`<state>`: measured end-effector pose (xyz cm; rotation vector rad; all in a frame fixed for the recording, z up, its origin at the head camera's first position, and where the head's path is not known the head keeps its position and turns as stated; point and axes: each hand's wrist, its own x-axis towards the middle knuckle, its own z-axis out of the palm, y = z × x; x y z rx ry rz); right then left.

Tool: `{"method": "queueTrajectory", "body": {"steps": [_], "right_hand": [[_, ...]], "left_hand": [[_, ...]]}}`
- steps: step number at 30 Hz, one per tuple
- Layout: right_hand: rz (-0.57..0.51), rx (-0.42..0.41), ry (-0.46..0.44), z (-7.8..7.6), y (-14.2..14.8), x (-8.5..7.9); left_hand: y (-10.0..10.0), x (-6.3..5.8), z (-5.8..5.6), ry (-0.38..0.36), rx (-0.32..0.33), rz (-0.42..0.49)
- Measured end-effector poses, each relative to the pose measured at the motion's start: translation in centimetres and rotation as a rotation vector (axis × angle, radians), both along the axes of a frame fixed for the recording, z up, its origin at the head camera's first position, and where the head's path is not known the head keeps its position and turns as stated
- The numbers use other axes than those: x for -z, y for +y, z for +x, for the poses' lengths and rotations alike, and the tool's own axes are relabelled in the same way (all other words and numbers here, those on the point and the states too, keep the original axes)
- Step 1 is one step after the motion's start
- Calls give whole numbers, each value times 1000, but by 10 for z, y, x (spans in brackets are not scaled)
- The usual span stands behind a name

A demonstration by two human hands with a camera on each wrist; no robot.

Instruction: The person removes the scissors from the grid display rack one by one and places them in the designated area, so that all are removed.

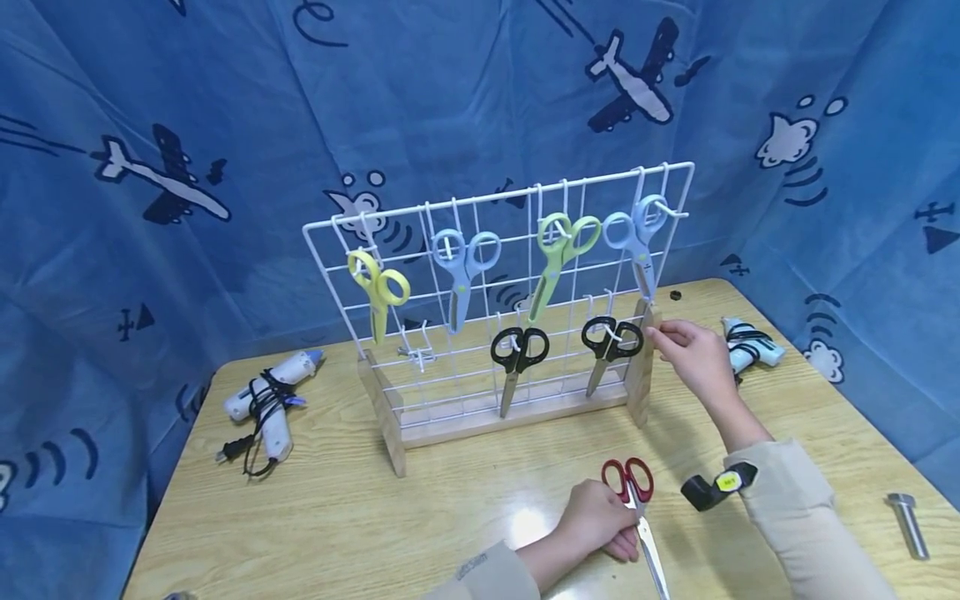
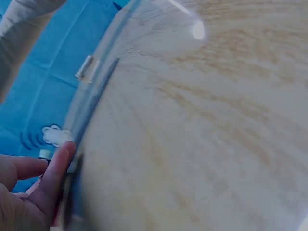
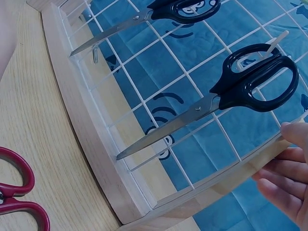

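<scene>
While the left hand pinches red-handled metal scissors at mid-length, before the white wire rack, the right hand grips its pale wooden upright. Probably light, stiff and slippery-bladed, the scissors are best taken by their loops.

Before me on the wooden desk, a white wire-and-wood rack stands behind the red-handled metal scissors, between a white glue gun, left, and a pale-blue glue gun, right.
</scene>
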<state>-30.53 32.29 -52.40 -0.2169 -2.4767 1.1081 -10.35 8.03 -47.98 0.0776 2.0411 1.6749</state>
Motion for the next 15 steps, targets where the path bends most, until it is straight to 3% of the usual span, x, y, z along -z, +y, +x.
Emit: {"method": "queueTrajectory", "body": {"steps": [4,7,10,13,15], "right_hand": [[-2,-1,8,0,0,0],[-7,-4,11,-1,1,2],[-12,-3,4,-3,2,4],[-8,1,-14,-3,3,5],[-6,1,-26,-3,3,6]], "left_hand": [[-15,-15,-7,120,12,45],[-35,-36,-15,277,1,97],[-58,-60,-22,427,-54,114],[-79,-70,-34,556,-149,102],[-91,-69,-46,602,-217,92]]}}
